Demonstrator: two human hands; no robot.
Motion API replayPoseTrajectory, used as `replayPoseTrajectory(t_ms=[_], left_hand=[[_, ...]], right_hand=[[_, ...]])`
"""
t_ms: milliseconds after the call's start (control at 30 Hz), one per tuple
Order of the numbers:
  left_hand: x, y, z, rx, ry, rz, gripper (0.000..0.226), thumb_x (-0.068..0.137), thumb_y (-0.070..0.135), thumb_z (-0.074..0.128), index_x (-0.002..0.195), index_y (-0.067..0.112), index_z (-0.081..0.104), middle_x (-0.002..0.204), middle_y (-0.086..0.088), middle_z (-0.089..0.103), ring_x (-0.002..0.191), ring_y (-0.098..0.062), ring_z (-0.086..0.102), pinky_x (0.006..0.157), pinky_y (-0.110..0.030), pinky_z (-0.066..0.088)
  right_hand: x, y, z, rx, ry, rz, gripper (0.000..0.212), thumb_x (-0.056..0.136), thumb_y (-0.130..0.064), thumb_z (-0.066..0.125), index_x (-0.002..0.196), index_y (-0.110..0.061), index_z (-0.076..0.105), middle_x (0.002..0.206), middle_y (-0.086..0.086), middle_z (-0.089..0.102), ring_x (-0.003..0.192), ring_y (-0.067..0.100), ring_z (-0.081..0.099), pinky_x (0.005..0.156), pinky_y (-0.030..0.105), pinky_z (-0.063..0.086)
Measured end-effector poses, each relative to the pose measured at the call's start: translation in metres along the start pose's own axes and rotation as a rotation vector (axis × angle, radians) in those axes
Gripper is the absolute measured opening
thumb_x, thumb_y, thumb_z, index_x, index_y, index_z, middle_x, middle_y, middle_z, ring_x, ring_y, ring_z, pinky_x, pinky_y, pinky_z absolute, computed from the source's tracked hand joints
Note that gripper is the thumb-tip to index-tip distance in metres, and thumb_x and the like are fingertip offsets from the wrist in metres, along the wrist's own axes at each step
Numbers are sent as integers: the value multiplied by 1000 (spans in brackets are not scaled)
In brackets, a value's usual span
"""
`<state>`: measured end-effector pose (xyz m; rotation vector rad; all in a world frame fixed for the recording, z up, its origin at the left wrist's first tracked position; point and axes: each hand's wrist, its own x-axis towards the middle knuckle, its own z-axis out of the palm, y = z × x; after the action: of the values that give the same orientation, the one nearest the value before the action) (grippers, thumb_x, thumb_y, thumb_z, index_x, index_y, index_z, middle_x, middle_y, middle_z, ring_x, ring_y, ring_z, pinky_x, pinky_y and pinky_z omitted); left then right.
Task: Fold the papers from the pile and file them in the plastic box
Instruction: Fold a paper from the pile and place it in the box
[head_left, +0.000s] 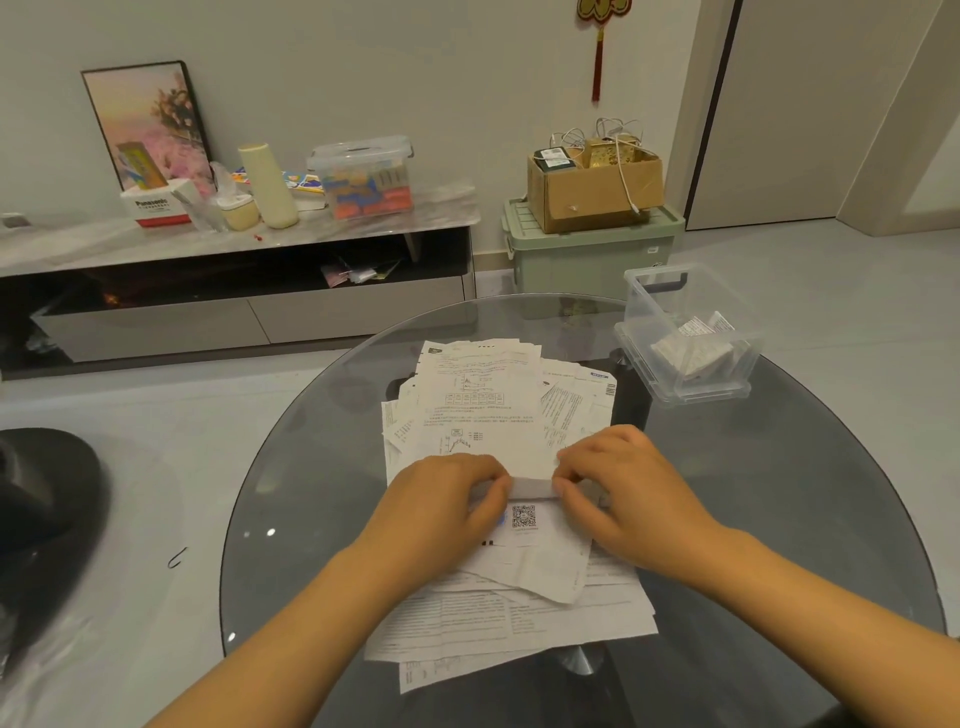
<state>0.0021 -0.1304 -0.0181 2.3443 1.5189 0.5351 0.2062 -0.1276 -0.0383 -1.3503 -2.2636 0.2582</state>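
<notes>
1. At the centre of the frame, the left hand (451, 499) and right hand (621, 483) meet on one sheet (493, 421) atop the pile of papers (519, 618). The fingers of both curl round its near edge and pinch it, one hand at each end of the rolled-over strip, probably so the fold stays straight across the width.
2. The sheet lies printed side up with its far end flat on the pile. That gives a firm surface to crease against, I judge.
3. The pile sits in the middle of the round glass bench (810, 519), fanned loosely, within easy reach.
4. The plastic box (688, 338) stands at the right of the frame, near the bench's far edge and well apart from the pile. It is open-topped and already holds a few folded papers (691, 348), so filing has begun.
5. Readable writing is scarce. A QR code (523, 516) shows on the sheet just below the hands; the printed text on the papers is too small to read.
6. Upper left, a white carton (156, 208) on the low cabinet reads "Panasonic".
</notes>
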Motion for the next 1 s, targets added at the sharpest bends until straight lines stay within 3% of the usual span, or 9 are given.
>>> replayPoseTrajectory(t_ms=[67,167,300,434,601,767,1001], left_hand=[[0,0,0,-81,29,-31,16,94,32,49,89,29,63,81,12,64,75,-7,57,70,-29,48],[0,-2,4,-95,-3,-28,12,92,34,54,103,31,56,97,19,56,84,0,51,78,-21,46],[4,-7,12,-80,-38,-46,40,90,31,59,127,32,45,117,20,43,85,5,41,79,-10,34],[6,-9,17,-63,-44,-69,51,90,27,61,135,31,38,127,15,34,90,0,37,83,-11,35],[5,-9,17,11,-7,-59,44,89,23,62,129,30,46,126,12,31,113,-6,37,94,-17,35],[5,-6,17,108,-23,51,20,94,20,53,111,24,62,106,13,45,96,-9,42,86,-15,30],[-1,0,17,141,20,119,28,96,35,43,115,26,61,110,13,54,101,-6,46,86,-17,28]], right_hand=[[0,-3,0,52,4,52,33,86,-51,32,84,-31,58,80,-13,60,79,7,45,74,23,36],[0,-5,2,92,-3,110,16,92,-44,45,99,-33,55,88,-10,60,86,9,47,75,26,41],[2,-4,5,94,-23,165,30,91,-38,54,120,-37,49,94,-8,57,90,10,47,83,26,43],[2,-1,7,60,-49,167,35,90,-35,58,124,-40,51,101,-11,57,93,7,43,88,23,38],[5,2,7,7,-110,191,31,92,-36,54,123,-34,58,106,-13,51,97,3,33,87,18,32],[3,2,7,-27,-127,197,33,96,-29,46,128,-32,55,100,-15,42,97,4,30,86,19,23],[0,0,-3,-9,-186,215,35,96,-21,44,128,-31,55,103,-12,46,97,6,32,96,20,25]])
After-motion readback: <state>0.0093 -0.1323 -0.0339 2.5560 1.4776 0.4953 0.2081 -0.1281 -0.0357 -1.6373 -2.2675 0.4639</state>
